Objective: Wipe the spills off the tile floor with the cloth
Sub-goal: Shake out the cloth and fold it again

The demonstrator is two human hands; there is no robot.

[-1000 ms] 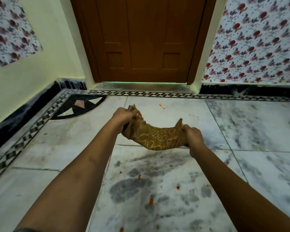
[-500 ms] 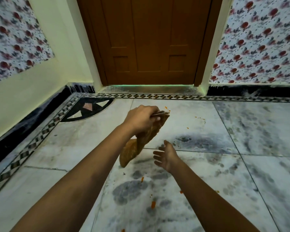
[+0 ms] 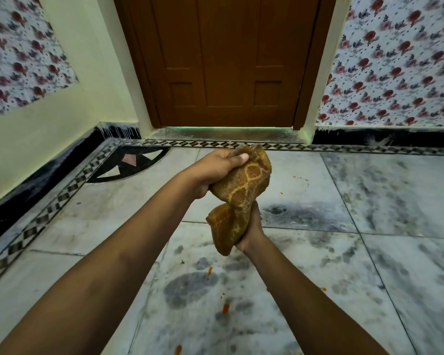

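A mustard-brown patterned cloth (image 3: pixel 242 193) hangs bunched in the air above the marble tile floor (image 3: pixel 369 265). My left hand (image 3: pixel 215 170) grips its upper end, thumb pressed on top. My right hand (image 3: pixel 250 231) holds the lower end from below and behind; its fingers are mostly hidden by the cloth. Small orange spills lie on the tiles: one spot (image 3: pixel 225 308) below the hands, another spot (image 3: pixel 210 270) nearer the cloth, and a scatter of orange crumbs (image 3: pixel 301 178) to the right of the cloth.
A shut brown wooden door (image 3: pixel 226 60) stands straight ahead behind a stone threshold (image 3: pixel 226 131). Floral-papered walls flank it, with a black skirting (image 3: pixel 36 170) and a checkered border strip along the floor's left and far edges. Dark damp patches (image 3: pixel 190 288) mark the tiles.
A second ago both hands stretched the cloth out sideways. Then my right hand let go and the cloth hung from my left. Now my right hand holds the lower end again.
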